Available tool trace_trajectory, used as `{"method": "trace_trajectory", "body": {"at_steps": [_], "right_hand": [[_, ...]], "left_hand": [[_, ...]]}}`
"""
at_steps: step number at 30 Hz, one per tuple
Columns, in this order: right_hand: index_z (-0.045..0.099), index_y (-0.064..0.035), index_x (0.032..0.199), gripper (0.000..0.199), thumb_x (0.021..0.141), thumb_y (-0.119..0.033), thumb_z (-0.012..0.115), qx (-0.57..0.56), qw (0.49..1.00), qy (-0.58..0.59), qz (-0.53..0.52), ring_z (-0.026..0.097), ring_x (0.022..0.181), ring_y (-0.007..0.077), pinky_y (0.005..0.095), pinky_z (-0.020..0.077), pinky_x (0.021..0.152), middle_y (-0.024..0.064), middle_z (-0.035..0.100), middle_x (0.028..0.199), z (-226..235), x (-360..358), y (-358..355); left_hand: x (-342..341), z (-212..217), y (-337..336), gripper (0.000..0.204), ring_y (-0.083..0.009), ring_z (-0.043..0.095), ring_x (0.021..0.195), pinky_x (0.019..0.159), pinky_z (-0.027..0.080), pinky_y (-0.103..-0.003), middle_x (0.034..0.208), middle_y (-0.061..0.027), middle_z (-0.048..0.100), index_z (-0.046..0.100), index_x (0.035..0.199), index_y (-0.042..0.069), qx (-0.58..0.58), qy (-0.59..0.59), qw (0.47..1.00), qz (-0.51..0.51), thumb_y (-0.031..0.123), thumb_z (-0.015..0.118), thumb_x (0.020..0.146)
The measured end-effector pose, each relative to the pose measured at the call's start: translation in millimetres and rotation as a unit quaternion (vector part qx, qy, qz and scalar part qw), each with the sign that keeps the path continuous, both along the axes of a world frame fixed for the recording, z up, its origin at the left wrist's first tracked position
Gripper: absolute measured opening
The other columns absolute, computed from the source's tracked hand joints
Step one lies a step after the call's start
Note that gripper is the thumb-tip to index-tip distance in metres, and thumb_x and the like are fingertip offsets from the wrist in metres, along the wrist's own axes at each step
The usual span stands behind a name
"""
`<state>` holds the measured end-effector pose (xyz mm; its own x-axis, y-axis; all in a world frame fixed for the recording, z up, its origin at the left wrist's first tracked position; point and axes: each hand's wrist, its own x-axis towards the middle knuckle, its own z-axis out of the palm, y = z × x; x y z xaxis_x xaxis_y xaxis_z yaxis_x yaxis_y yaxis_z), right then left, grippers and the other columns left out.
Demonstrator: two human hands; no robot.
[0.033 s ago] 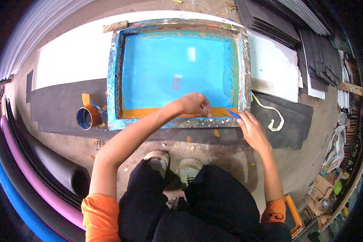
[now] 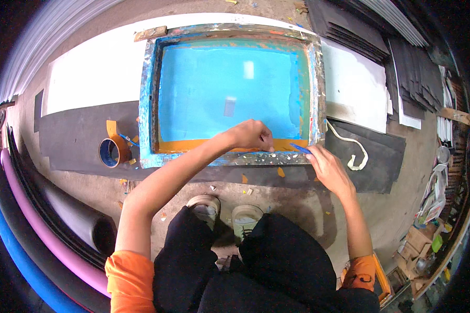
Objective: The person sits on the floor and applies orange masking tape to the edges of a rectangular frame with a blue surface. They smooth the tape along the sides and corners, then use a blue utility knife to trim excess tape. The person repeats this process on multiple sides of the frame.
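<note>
A screen-printing frame [image 2: 319,78] with a paint-stained wooden border lies in front of me, its mesh [image 2: 203,88] coated bright blue. Brown tape [image 2: 180,145] runs along the inside of its near edge. My left hand [image 2: 251,135] is closed over this strip, its fingertips down at the near rail; whatever they pinch is hidden. Between the fingers of my right hand [image 2: 326,167] is a slim blue tool [image 2: 300,148], a pen or cutter by its shape. Its tip points left over the tape near the frame's right corner.
A brown tape roll [image 2: 110,153] rests left of the frame on a dark sheet [image 2: 83,130]. White boards [image 2: 96,78] extend behind it. To the right lies a pale cord [image 2: 352,141]. Coloured foam rolls [image 2: 47,229] lie at far left; stacked dark sheets [image 2: 418,78] stand at far right.
The blue tool has tilted slightly, its tip lower and a little further left. My right forearm has shifted slightly right. The left hand stays in place.
</note>
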<state>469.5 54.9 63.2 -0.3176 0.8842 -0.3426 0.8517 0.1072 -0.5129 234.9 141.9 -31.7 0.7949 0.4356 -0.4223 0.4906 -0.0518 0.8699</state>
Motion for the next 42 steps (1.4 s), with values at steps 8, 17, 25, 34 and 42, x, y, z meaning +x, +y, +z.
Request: {"method": "trace_trajectory", "body": {"at_steps": [8,17,25,34,42], "right_hand": [[0.051,-0.005,0.093,0.02,0.088,-0.024,0.048,0.005,0.985,-0.062,0.158,0.059,0.072,0.0339,0.0429,0.0485,0.061,0.015,0.058,0.076,0,0,23],[0.05,-0.0059,0.089,0.02,0.088,-0.026,0.05,0.056,0.97,-0.117,0.206,0.06,0.062,0.0311,0.0415,0.0486,0.052,0.0131,0.056,0.068,-9,-7,26],[0.05,-0.0067,0.088,0.02,0.087,-0.026,0.05,0.113,0.956,-0.138,0.233,0.061,0.061,0.0286,0.0399,0.0491,0.052,0.011,0.055,0.065,-17,-14,22],[0.048,-0.006,0.087,0.02,0.086,-0.026,0.052,0.097,0.948,-0.181,0.242,0.062,0.062,0.028,0.0387,0.049,0.052,0.0119,0.058,0.069,-13,2,22],[0.05,-0.0043,0.094,0.018,0.087,-0.021,0.051,0.14,0.978,-0.142,0.058,0.06,0.067,0.0302,0.0404,0.048,0.056,0.0129,0.059,0.077,14,2,9]], "left_hand": [[0,-2,-6,0.015,-0.017,0.064,0.076,0.069,0.049,-0.03,0.082,-0.0051,0.067,0.068,0.084,0.011,0.005,0.005,0.998,0.059,0.022,0.062,0.076],[3,-3,-10,0.017,-0.02,0.063,0.075,0.069,0.048,-0.034,0.08,-0.0065,0.066,0.067,0.085,0.011,-0.006,0.036,0.997,0.074,0.023,0.059,0.077],[6,-3,-11,0.02,-0.0196,0.062,0.074,0.069,0.048,-0.034,0.078,-0.007,0.066,0.067,0.089,0.011,-0.002,0.069,0.995,0.071,0.027,0.06,0.077],[2,-12,-3,0.017,-0.016,0.061,0.075,0.069,0.048,-0.03,0.077,-0.0097,0.065,0.066,0.085,0.004,-0.076,-0.036,0.99,0.11,0.019,0.059,0.08],[-36,16,-23,0.018,-0.0264,0.057,0.08,0.071,0.043,-0.036,0.083,-0.0125,0.055,0.044,0.091,0.001,-0.043,-0.142,0.954,0.261,0.018,0.05,0.088]]}}
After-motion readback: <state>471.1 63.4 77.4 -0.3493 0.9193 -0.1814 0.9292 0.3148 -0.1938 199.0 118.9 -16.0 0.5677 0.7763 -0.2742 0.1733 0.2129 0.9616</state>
